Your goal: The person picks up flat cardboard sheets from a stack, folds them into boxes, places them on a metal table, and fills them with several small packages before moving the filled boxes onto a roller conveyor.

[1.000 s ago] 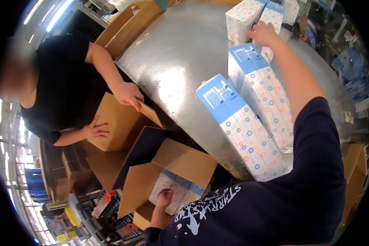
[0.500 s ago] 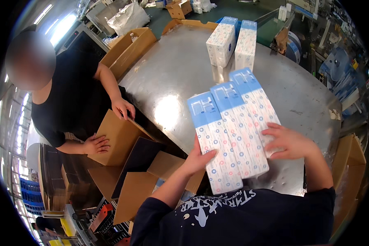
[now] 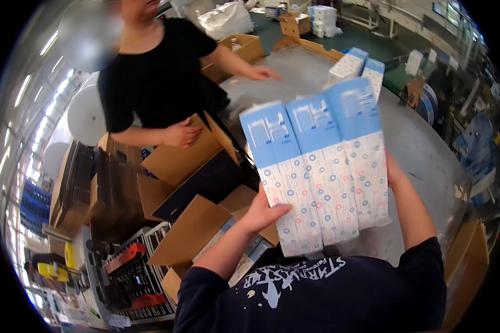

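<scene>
Three long white packs with blue ends and small ring prints, which look like tissue packs, stand side by side in front of my chest. My left hand presses on their left side, its thumb across the front. At the right side my right hand clamps them, with most of its fingers hidden behind the packs. Left of my body, an open carton with raised flaps holds similar packs, partly covered by my left forearm.
Across the metal table, a co-worker rests one hand on another open carton and stretches the other over the tabletop. More packs stand at the far edge. A roller conveyor lies lower left; a carton sits at right.
The three packs have been tilted more upright and raised, and my right hand has closed onto their right side. My view has turned left. The co-worker's one hand has left the carton toward the table.
</scene>
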